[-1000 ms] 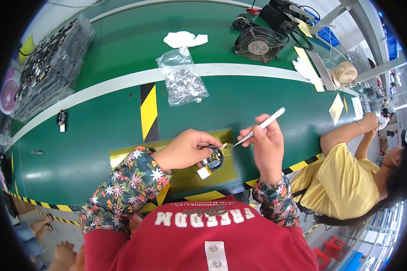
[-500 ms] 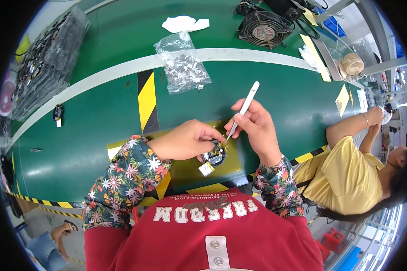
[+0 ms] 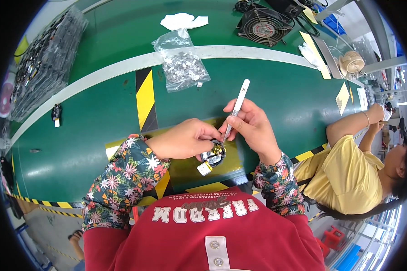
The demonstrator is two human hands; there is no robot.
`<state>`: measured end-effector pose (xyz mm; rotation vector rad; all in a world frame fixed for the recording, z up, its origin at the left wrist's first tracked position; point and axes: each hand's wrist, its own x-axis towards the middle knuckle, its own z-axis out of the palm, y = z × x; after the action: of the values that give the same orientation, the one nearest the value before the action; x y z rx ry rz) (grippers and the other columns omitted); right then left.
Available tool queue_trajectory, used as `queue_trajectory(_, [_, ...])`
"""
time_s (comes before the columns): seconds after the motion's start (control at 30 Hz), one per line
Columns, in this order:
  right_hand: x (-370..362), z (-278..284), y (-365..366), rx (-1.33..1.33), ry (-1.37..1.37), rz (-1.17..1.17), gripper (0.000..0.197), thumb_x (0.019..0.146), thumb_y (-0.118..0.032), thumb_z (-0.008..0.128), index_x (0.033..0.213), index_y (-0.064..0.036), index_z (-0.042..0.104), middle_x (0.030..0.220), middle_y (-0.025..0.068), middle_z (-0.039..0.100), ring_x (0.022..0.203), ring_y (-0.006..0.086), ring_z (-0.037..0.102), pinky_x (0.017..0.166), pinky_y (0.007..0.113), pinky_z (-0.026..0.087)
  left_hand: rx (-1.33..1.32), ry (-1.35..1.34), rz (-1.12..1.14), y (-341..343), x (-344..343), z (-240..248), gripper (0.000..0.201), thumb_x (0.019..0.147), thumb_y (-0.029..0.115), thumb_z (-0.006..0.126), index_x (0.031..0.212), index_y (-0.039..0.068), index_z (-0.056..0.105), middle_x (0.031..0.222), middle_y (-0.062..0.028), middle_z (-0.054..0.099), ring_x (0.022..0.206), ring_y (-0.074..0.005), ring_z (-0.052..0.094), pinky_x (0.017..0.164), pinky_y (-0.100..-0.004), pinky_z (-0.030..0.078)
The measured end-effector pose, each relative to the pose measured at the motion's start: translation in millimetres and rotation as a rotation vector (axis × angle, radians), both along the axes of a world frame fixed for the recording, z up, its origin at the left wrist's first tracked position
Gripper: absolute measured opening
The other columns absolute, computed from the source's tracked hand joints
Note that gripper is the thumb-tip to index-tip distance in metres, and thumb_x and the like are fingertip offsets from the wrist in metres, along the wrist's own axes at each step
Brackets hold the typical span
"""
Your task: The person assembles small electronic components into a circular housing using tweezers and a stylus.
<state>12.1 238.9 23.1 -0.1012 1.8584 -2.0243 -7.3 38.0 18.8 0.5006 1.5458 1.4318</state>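
A small round black device [image 3: 216,158] with exposed inner parts lies over a yellowish translucent mat [image 3: 181,169]. From its lower left side sticks out a white, yellow-edged rectangular piece [image 3: 204,169]. My left hand [image 3: 190,139] is closed on the device's upper left edge, its thumb and forefinger at the rim. Pinched in my right hand [image 3: 251,126] is a pair of white tweezers [image 3: 238,103], slanting down with the tips at the device's top edge. What the tips touch is too small to make out.
A clear bag of small pale parts [image 3: 182,63] lies beyond my hands, against a pale rail [image 3: 233,53]. Another small black device [image 3: 56,113] is at the left. Stacked clear trays [image 3: 49,58] stand far left, a black fan [image 3: 264,27] far right. A co-worker in yellow [image 3: 348,174] sits at the right.
My right hand has moved slightly left, bringing the tweezers closer over the device and more upright. The left hand keeps its hold. A passer-by's leg at lower left has shifted.
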Motion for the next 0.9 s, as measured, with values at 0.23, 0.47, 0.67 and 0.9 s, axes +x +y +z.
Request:
queue_trajectory(0.23, [0,4,-2,-0.032,-0.011,0.035,0.019,0.089,-0.006,0.051,0.107,-0.0018,0.048,0.078,0.0114,0.064,0.065,0.0138,0.062,0.056,0.022,0.049,0.006,0.001,-0.028,-1,-1,-2,0.026,0.083,0.003,0.048,0.106,-0.004,0.058,0.088,-0.0047,0.062,0.071,-0.0071,0.056,0.061,-0.0228,0.05])
queue_trajectory(0.47, [-2,7,-5,-0.009,-0.006,0.063,0.018,0.09,-0.006,0.051,0.107,-0.0018,0.048,0.078,0.011,0.064,0.066,0.0129,0.062,0.056,0.021,0.049,0.028,0.012,-0.026,-2,-2,-6,0.025,0.083,0.004,0.049,0.104,-0.004,0.059,0.085,-0.0042,0.062,0.07,-0.0068,0.056,0.059,-0.0227,0.05])
queue_trajectory(0.67, [-3,10,-5,0.033,0.006,0.084,0.018,0.09,-0.006,0.05,0.107,-0.0022,0.047,0.078,0.0099,0.064,0.066,0.0122,0.061,0.057,0.021,0.048,0.026,0.022,-0.032,-2,-3,-3,0.025,0.083,0.004,0.049,0.104,-0.004,0.059,0.085,-0.0043,0.062,0.069,-0.0067,0.056,0.059,-0.023,0.05])
queue_trajectory(0.9, [-4,12,-5,0.057,-0.001,0.099,0.018,0.09,-0.006,0.049,0.108,-0.0019,0.047,0.078,0.0094,0.063,0.067,0.0122,0.061,0.057,0.021,0.048,0.004,0.0,-0.062,-1,-4,1,0.02,0.086,0.008,0.054,0.102,-0.004,0.06,0.085,-0.0036,0.063,0.071,-0.0054,0.055,0.062,-0.0224,0.048])
